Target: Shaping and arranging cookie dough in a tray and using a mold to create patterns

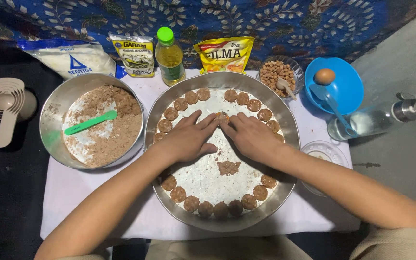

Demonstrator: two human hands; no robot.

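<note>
Two hands [188,137] [251,137] meet over one large round tray [285,120] ringed by roughly twenty dough discs [192,203]. One metal bowl [54,115], three packets [133,55], one oil bottle [169,53], one nut dish [278,72], one blue bowl [347,89] holding one egg [324,76].

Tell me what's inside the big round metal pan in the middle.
The pan holds a ring of flattened dough rounds, plus a loose lump. Left hand and right hand pinch one piece; anything beneath them is hidden.

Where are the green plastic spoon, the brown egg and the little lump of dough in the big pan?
Green plastic spoon [90,122], head view, handle middle.
Brown egg [324,76], head view, shell centre.
Loose dough lump [228,167], head view, its middle.
</note>
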